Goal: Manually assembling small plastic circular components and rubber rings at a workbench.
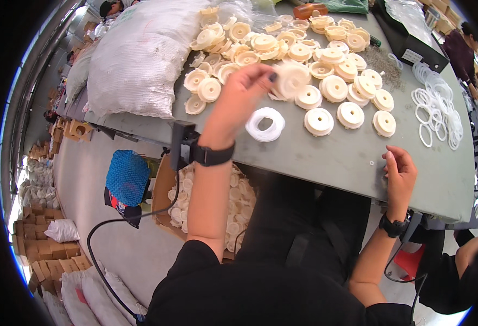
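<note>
My left hand (243,98) reaches over the table with thumb and fingers closed at the edge of a cream round plastic part (292,80). Both part and fingertips are smeared by motion. Just below lies a loose coil of white rings (250,129). My right hand (400,173) rests near the table's front edge, its fingers curled in; whatever they hold, if anything, is hidden. A tiny white washer (372,162) lies to its left. In front of the hands, several cream discs with centre holes (319,121) lie spread out, backed by a heap of similar parts (263,43).
A bulging white woven sack (141,60) covers the table's left side. More white rings (437,103) lie at the right, by a black box (413,41). Under the table edge stands a carton of pale parts (165,217). Another person's arm (475,247) shows at lower right.
</note>
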`<state>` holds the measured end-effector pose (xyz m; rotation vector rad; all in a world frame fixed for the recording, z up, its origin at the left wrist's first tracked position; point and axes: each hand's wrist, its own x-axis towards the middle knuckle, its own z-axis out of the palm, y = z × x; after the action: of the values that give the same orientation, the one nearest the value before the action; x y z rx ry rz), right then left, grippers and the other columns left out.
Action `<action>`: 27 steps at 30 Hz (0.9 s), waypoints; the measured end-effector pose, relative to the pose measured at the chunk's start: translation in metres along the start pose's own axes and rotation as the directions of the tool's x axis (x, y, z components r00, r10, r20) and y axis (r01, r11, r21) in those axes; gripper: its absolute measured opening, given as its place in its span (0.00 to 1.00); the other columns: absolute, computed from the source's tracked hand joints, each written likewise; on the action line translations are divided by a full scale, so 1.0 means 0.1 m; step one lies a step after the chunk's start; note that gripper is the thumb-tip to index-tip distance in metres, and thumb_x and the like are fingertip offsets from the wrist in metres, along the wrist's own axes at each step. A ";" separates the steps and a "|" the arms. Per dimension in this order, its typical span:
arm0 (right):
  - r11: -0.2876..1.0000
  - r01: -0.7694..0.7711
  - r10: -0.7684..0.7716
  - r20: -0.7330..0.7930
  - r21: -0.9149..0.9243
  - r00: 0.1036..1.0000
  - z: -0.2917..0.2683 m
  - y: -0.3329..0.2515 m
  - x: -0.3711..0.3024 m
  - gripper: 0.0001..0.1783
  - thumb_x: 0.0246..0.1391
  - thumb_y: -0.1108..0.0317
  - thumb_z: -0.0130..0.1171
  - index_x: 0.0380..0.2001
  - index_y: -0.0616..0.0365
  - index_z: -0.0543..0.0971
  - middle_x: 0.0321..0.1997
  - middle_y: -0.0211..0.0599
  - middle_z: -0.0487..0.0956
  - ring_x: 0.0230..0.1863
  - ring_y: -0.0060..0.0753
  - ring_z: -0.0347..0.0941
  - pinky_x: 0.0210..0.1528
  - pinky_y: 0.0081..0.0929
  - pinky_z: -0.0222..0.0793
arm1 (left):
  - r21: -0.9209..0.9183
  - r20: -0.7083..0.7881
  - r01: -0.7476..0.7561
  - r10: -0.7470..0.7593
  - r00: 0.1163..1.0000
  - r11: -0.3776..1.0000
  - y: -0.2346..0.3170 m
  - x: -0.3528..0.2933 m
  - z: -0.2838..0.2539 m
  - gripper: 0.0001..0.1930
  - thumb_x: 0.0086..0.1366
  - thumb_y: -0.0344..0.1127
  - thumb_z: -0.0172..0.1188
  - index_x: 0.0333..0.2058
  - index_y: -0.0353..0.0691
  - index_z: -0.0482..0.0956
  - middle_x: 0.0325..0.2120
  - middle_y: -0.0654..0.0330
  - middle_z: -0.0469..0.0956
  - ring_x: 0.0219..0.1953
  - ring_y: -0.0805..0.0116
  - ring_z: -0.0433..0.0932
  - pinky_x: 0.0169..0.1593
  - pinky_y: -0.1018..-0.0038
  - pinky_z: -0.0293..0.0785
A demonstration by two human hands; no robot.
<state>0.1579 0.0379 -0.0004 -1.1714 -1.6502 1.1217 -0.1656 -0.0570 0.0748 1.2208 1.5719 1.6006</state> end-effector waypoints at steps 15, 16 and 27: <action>0.999 0.007 -0.007 0.020 0.034 1.000 0.00 0.02 -0.03 0.10 0.57 0.68 0.56 0.39 0.62 0.78 0.29 0.29 0.77 0.27 0.14 0.68 0.29 0.14 0.64 | 0.579 0.008 -0.202 0.242 0.970 0.790 -0.27 -0.65 1.27 0.06 0.55 0.30 0.60 0.32 0.40 0.77 0.31 0.59 0.76 0.34 0.58 0.76 0.37 0.65 0.71; 0.999 0.012 -0.012 0.014 0.033 1.000 -0.01 0.03 -0.02 0.10 0.57 0.68 0.56 0.39 0.62 0.78 0.30 0.29 0.77 0.27 0.15 0.68 0.29 0.14 0.65 | 0.623 -0.029 -0.213 0.295 0.955 0.753 -0.21 -0.67 1.16 0.06 0.54 0.30 0.60 0.33 0.40 0.77 0.31 0.58 0.76 0.35 0.57 0.75 0.39 0.65 0.71; 1.000 0.022 -0.023 0.026 0.008 0.999 -0.01 0.03 -0.02 0.11 0.57 0.67 0.57 0.39 0.62 0.78 0.29 0.29 0.77 0.27 0.15 0.68 0.30 0.15 0.65 | 0.874 -0.142 0.105 0.043 0.989 0.475 -0.28 -0.77 0.14 0.09 0.55 0.36 0.62 0.34 0.43 0.80 0.37 0.58 0.72 0.43 0.56 0.69 0.47 0.63 0.63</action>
<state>0.1600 0.0365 -0.0028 -1.1352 -1.6735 1.1326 -0.1269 -0.1151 0.0305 1.5444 2.6709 0.7601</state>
